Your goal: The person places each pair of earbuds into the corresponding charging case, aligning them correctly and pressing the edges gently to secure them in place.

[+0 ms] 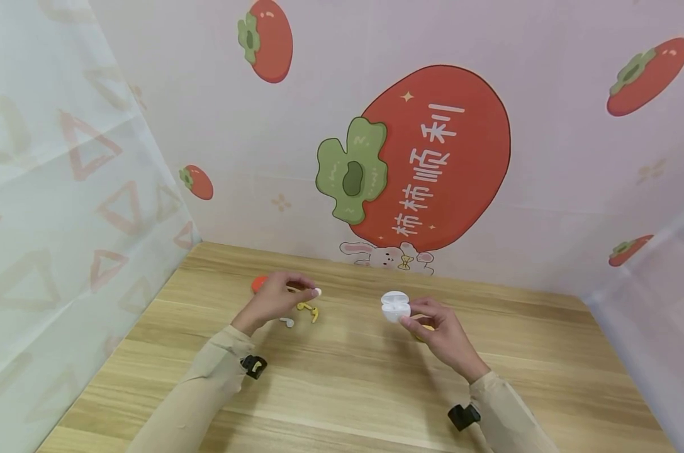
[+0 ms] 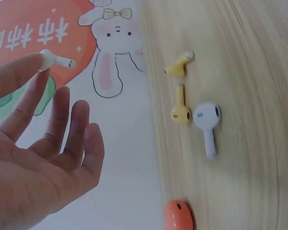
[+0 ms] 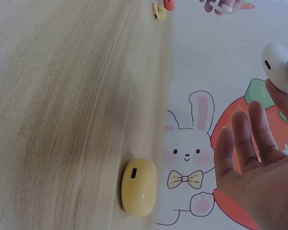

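Between thumb and forefinger, my left hand point(image 1: 276, 297) pinches a white earbud point(image 2: 49, 60), stem pointing away from the fingertips. My right hand point(image 1: 439, 330) holds a white charging case point(image 1: 395, 306) by its side; its lid is raised and the inside faces me. The case's rounded bottom with a dark port shows in the right wrist view. Below the left hand lie a second white earbud point(image 2: 209, 125) and two yellow earbuds point(image 2: 181, 113) on the table. A yellow charging case point(image 3: 139, 188) stands under the right hand, mostly hidden by it in the head view.
A red-orange case point(image 1: 258, 284) sits on the wooden table point(image 1: 342, 390) behind the left hand. Printed sheets with persimmons and a rabbit point(image 1: 387, 257) rise along the table's back and sides. Each wrist wears a small black camera mount point(image 1: 254, 366).
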`<state>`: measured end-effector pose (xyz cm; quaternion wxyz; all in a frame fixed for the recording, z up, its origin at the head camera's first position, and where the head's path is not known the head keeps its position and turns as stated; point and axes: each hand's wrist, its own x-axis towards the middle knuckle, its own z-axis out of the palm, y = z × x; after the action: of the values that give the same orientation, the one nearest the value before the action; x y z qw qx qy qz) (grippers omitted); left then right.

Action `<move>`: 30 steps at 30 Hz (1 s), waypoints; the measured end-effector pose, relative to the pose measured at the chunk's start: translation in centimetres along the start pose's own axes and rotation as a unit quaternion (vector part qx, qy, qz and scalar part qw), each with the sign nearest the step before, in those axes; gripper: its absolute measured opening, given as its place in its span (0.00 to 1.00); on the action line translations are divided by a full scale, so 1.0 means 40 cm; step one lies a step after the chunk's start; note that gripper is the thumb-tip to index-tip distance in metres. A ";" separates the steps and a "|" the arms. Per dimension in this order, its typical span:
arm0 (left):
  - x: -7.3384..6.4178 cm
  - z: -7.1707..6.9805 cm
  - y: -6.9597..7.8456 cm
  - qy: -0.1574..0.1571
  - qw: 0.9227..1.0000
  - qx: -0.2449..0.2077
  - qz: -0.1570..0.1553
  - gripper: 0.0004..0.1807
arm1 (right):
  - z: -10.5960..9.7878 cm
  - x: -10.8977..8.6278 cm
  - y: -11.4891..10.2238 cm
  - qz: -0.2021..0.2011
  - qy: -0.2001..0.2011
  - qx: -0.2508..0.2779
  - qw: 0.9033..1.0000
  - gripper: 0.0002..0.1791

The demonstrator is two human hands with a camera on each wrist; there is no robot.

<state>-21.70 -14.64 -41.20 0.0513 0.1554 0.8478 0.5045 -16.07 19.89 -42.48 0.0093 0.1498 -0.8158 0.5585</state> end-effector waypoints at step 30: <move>0.001 0.037 0.092 -0.059 0.981 -0.182 -0.017 0.14 | 0.011 0.005 0.000 -0.015 -0.001 -0.016 1.000 0.11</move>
<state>-20.62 -11.76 -38.72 0.1372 0.1579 0.7396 0.6397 -16.20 19.45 -42.60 0.0193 0.1628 -0.8222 0.5451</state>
